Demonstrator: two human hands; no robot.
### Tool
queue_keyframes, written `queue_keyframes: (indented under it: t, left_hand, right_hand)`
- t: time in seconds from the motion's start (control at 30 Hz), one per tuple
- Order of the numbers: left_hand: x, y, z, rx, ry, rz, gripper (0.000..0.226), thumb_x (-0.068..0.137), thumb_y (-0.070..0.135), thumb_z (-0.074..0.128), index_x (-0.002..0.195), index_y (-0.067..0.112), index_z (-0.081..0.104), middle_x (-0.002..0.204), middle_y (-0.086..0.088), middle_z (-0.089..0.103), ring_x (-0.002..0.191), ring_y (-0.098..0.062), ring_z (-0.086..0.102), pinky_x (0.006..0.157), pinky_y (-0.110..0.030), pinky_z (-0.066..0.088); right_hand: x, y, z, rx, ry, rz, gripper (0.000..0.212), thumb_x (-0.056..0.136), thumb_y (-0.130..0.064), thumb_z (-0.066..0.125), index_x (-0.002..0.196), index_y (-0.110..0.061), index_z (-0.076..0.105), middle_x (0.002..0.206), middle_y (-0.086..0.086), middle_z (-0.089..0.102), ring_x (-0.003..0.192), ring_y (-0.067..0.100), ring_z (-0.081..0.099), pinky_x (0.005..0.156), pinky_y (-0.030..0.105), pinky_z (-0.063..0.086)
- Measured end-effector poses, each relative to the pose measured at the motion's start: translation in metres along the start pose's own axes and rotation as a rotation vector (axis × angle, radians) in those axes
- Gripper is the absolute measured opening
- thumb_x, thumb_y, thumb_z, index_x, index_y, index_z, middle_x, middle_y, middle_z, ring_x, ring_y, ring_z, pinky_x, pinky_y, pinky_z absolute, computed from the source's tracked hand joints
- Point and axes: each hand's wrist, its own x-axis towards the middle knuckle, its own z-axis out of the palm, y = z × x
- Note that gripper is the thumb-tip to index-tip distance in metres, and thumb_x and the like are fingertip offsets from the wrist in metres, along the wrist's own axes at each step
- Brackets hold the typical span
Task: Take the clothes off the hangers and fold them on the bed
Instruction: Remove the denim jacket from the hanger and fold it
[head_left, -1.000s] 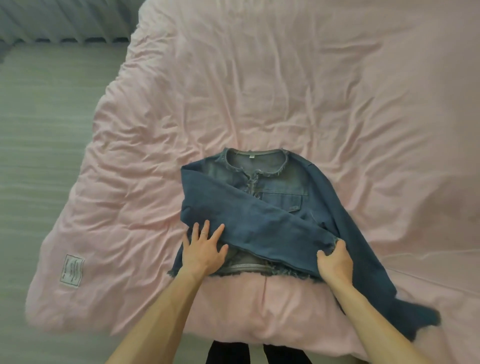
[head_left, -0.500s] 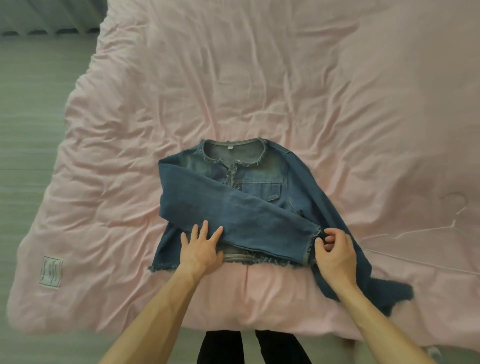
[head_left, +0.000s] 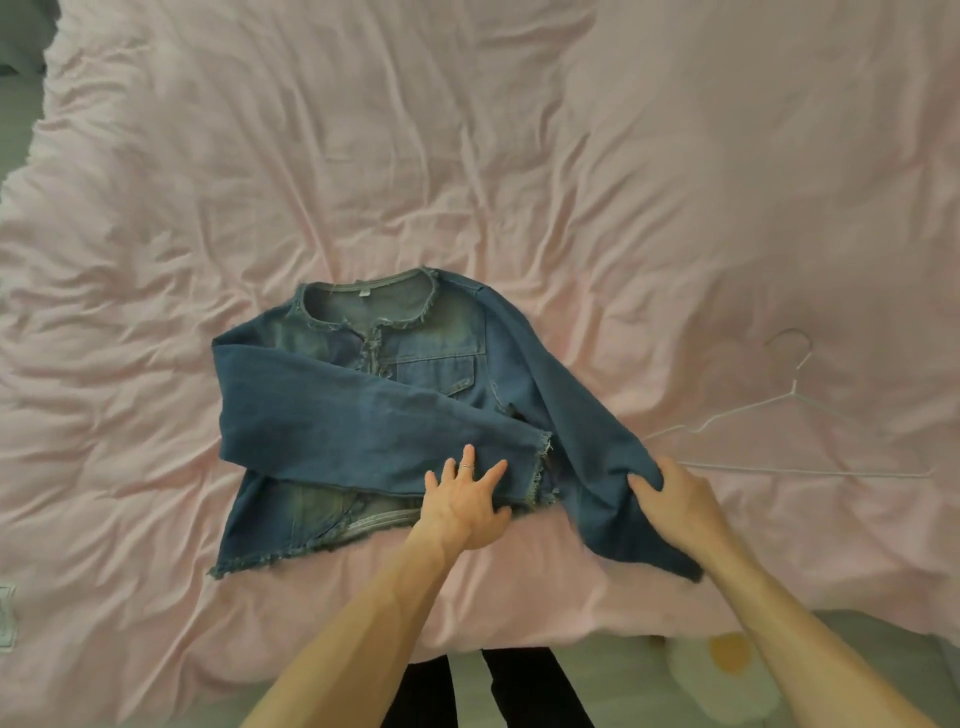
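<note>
A blue denim jacket (head_left: 363, 405) lies front up on the pink duvet (head_left: 467, 156), collar away from me. One sleeve is folded across its chest, cuff near the lower right. My left hand (head_left: 465, 506) lies flat with spread fingers on that sleeve near the cuff. My right hand (head_left: 675, 499) grips a bunch of the other sleeve, which hangs off the jacket's right side toward the bed's near edge.
A thin white wire hanger (head_left: 779, 415) lies on the duvet to the right of the jacket. The bed's near edge runs just below my arms. A white and yellow slipper-like thing (head_left: 722, 670) sits on the floor at lower right.
My left hand slid right along the folded sleeve toward its cuff. My right hand left the cuff and took hold of the other sleeve. The view shifted right, showing the whole hanger.
</note>
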Motion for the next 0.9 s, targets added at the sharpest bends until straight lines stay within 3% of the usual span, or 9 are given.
queue_keyframes:
  t: [0.13,0.3,0.4,0.5,0.6,0.67,0.8,0.9]
  left_hand:
    - [0.005,-0.002,-0.017,0.005,-0.121,-0.05,0.068,0.097,0.053,0.042,0.156,0.048,0.008,0.168,-0.003,-0.005,0.148,-0.035,0.023,0.117,-0.054,0.025]
    - [0.014,0.014,-0.047,0.02,-0.154,-0.082,0.058,0.094,0.039,0.042,0.151,0.043,0.032,0.156,-0.005,0.03,0.128,-0.031,0.051,0.097,-0.042,0.044]
    - [0.025,0.033,-0.07,0.08,-0.048,-0.093,0.038,0.095,0.03,0.043,0.13,0.023,0.056,0.132,-0.005,0.053,0.113,-0.029,0.059,0.079,-0.037,0.043]
    - [0.039,0.056,-0.096,0.054,0.184,-0.056,0.028,0.097,0.027,0.043,0.119,0.014,0.054,0.122,-0.007,0.055,0.11,-0.031,0.057,0.074,-0.037,0.038]
    - [0.058,0.074,-0.114,0.032,0.327,0.032,0.03,0.098,0.028,0.043,0.123,0.013,0.049,0.124,-0.008,0.052,0.114,-0.031,0.052,0.079,-0.039,0.039]
    - [0.073,0.086,-0.119,0.059,0.314,0.088,0.04,0.098,0.031,0.045,0.135,0.017,0.045,0.133,-0.008,0.049,0.12,-0.03,0.048,0.086,-0.041,0.043]
    - [0.091,0.104,-0.114,0.127,0.215,0.161,0.06,0.098,0.041,0.047,0.154,0.032,0.027,0.157,-0.006,0.032,0.139,-0.031,0.036,0.106,-0.045,0.038]
    - [0.095,0.12,-0.104,0.139,0.134,0.174,0.065,0.099,0.045,0.045,0.157,0.039,0.016,0.164,-0.009,0.017,0.147,-0.033,0.024,0.115,-0.046,0.03]
  right_hand:
    - [0.023,-0.031,-0.074,0.146,0.215,-0.066,0.019,0.091,-0.033,0.065,0.088,-0.015,0.058,0.08,-0.002,0.062,0.079,0.025,0.058,0.068,0.034,0.039]
    - [0.072,-0.043,-0.159,0.047,0.342,-0.005,0.035,0.085,-0.04,0.071,0.109,-0.019,0.057,0.103,0.005,0.062,0.088,0.027,0.054,0.072,0.033,0.038]
    - [0.086,-0.024,-0.152,-0.14,0.332,0.039,0.054,0.086,-0.045,0.068,0.127,-0.014,0.054,0.124,0.012,0.059,0.112,0.035,0.054,0.083,0.039,0.044]
    - [0.088,0.006,-0.123,-0.182,0.357,0.125,0.073,0.086,-0.056,0.064,0.14,-0.011,0.045,0.145,0.017,0.044,0.134,0.04,0.036,0.103,0.053,0.036]
    - [0.08,0.035,-0.093,-0.032,0.575,0.162,0.07,0.087,-0.05,0.065,0.138,-0.008,0.044,0.147,0.02,0.041,0.136,0.04,0.032,0.106,0.057,0.032]
    - [0.079,0.056,-0.079,0.132,0.646,0.273,0.066,0.091,-0.046,0.062,0.139,-0.006,0.041,0.151,0.021,0.036,0.139,0.042,0.029,0.108,0.059,0.029]
    - [0.088,0.084,-0.077,0.566,0.601,0.556,0.068,0.096,-0.034,0.055,0.153,-0.01,0.026,0.159,0.018,0.025,0.142,0.042,0.026,0.111,0.059,0.029]
    - [0.093,0.106,-0.083,0.837,0.586,0.628,0.086,0.083,-0.011,0.059,0.158,-0.018,0.018,0.16,0.015,0.026,0.142,0.04,0.031,0.112,0.054,0.033]
